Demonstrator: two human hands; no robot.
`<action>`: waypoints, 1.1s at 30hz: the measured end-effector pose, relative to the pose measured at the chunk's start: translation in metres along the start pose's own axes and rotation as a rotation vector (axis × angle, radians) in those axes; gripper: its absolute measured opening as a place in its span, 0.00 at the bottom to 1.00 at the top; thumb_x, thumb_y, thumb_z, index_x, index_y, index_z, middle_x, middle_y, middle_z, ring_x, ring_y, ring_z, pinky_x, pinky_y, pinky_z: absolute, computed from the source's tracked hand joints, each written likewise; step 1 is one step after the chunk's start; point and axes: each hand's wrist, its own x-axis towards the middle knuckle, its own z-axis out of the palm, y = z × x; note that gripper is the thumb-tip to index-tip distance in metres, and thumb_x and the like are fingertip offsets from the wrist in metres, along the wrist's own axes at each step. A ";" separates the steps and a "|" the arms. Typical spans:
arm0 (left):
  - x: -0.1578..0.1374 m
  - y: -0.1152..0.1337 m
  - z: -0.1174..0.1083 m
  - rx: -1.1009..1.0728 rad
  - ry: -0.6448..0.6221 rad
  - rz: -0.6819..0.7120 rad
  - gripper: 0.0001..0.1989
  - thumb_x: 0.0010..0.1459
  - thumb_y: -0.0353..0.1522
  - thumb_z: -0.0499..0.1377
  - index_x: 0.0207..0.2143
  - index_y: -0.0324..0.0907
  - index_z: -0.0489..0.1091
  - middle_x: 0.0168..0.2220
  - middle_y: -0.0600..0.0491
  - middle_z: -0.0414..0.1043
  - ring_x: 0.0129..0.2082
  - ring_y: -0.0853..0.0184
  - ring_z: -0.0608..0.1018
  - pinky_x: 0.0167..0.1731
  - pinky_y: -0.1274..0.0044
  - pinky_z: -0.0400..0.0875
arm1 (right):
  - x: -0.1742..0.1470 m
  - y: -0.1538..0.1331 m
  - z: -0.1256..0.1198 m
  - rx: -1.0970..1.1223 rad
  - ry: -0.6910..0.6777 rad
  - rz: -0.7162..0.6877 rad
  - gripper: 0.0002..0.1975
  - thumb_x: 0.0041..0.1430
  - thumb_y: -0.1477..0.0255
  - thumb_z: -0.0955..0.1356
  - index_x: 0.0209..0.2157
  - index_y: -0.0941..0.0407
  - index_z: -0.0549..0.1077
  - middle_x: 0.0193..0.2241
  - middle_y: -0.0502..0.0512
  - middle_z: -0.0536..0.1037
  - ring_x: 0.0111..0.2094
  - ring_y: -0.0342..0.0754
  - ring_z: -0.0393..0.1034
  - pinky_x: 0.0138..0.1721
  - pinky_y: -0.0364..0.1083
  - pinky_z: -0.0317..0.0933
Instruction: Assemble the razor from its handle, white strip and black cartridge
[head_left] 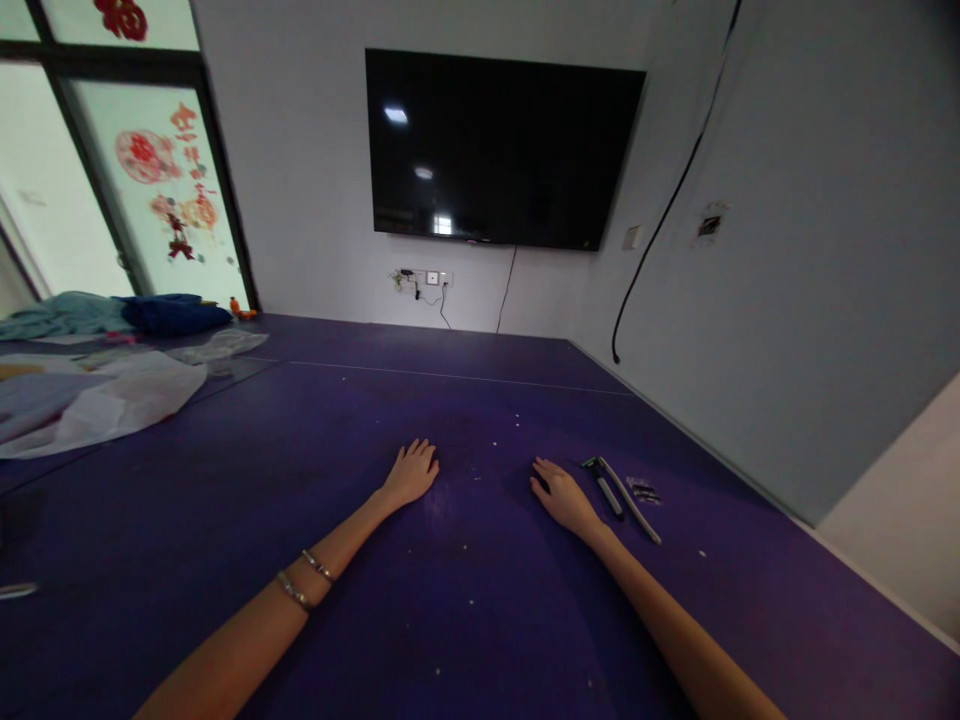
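My left hand (pixel 410 474) rests palm down on the purple tabletop (pixel 480 620), fingers stretched out and slightly spread, holding nothing. Two bracelets (pixel 304 578) circle that forearm. Across a gap to the right, my right hand (pixel 562 494) also lies flat with its fingers extended and nothing in it. Just right of it are a dark marker-like stick with a grey part (pixel 610 497), a long pale, slightly bent rod (pixel 634 505) and a small green-ended piece (pixel 590 463). Beside these sits a small clear packet with dark bits (pixel 643 490).
White plastic sheeting (pixel 142 395) and folded cloths (pixel 176 313) lie at the far left, near a small orange object (pixel 241 310). A black cable (pixel 664 215) hangs down the right wall. A television (pixel 502 150) is mounted above the sockets (pixel 433 278). Small white specks dot the surface.
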 end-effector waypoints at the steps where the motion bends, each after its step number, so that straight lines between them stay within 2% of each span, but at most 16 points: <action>1: 0.000 0.000 0.000 0.001 -0.001 -0.002 0.25 0.61 0.37 0.40 0.55 0.35 0.59 0.59 0.42 0.55 0.60 0.54 0.54 0.56 0.59 0.50 | 0.000 0.000 0.000 -0.005 -0.002 0.000 0.23 0.58 0.66 0.59 0.51 0.63 0.68 0.54 0.65 0.66 0.56 0.53 0.58 0.57 0.52 0.52; 14: -0.001 -0.001 0.000 0.025 0.004 0.005 0.24 0.61 0.37 0.41 0.55 0.36 0.59 0.59 0.43 0.55 0.60 0.55 0.55 0.56 0.60 0.50 | -0.002 -0.009 -0.007 -0.019 0.005 0.003 0.23 0.59 0.67 0.58 0.51 0.65 0.68 0.53 0.66 0.67 0.56 0.52 0.58 0.56 0.50 0.52; 19: -0.002 0.001 -0.003 0.021 0.009 0.003 0.25 0.61 0.36 0.41 0.56 0.33 0.58 0.59 0.41 0.55 0.60 0.54 0.55 0.56 0.60 0.51 | -0.006 -0.018 -0.015 -0.010 0.066 0.018 0.22 0.61 0.66 0.56 0.49 0.62 0.70 0.50 0.63 0.70 0.53 0.51 0.62 0.54 0.49 0.53; 23: -0.001 0.001 -0.004 0.015 0.010 0.002 0.24 0.60 0.36 0.41 0.55 0.33 0.59 0.59 0.40 0.56 0.60 0.54 0.55 0.55 0.59 0.51 | -0.004 -0.013 -0.042 -0.057 0.192 0.092 0.18 0.60 0.70 0.58 0.45 0.60 0.73 0.44 0.62 0.74 0.48 0.50 0.66 0.50 0.47 0.56; 26: -0.001 0.001 -0.004 0.016 0.015 0.004 0.24 0.60 0.35 0.42 0.55 0.33 0.58 0.59 0.40 0.56 0.60 0.54 0.56 0.55 0.59 0.52 | -0.001 0.006 -0.078 -0.140 0.237 0.267 0.16 0.56 0.74 0.59 0.42 0.61 0.75 0.39 0.63 0.76 0.41 0.50 0.70 0.44 0.44 0.59; 28: -0.001 0.000 -0.002 0.017 0.017 0.006 0.24 0.60 0.35 0.42 0.56 0.33 0.58 0.59 0.40 0.56 0.60 0.54 0.56 0.55 0.60 0.52 | -0.003 0.021 -0.101 -0.152 0.201 0.400 0.15 0.53 0.75 0.61 0.39 0.62 0.76 0.37 0.63 0.77 0.37 0.50 0.72 0.38 0.42 0.61; 30: 0.000 -0.001 -0.001 0.016 0.023 0.012 0.24 0.60 0.35 0.42 0.56 0.32 0.58 0.58 0.40 0.56 0.60 0.53 0.56 0.55 0.60 0.52 | -0.008 0.035 -0.116 -0.098 0.133 0.476 0.15 0.51 0.75 0.62 0.37 0.63 0.76 0.32 0.61 0.78 0.32 0.48 0.73 0.32 0.40 0.60; 33: 0.001 -0.003 0.001 0.009 0.037 0.020 0.24 0.60 0.35 0.42 0.56 0.32 0.58 0.58 0.39 0.57 0.60 0.53 0.56 0.55 0.60 0.52 | -0.019 0.046 -0.121 -0.008 -0.020 0.541 0.13 0.50 0.74 0.63 0.33 0.63 0.77 0.23 0.58 0.77 0.24 0.46 0.71 0.24 0.39 0.57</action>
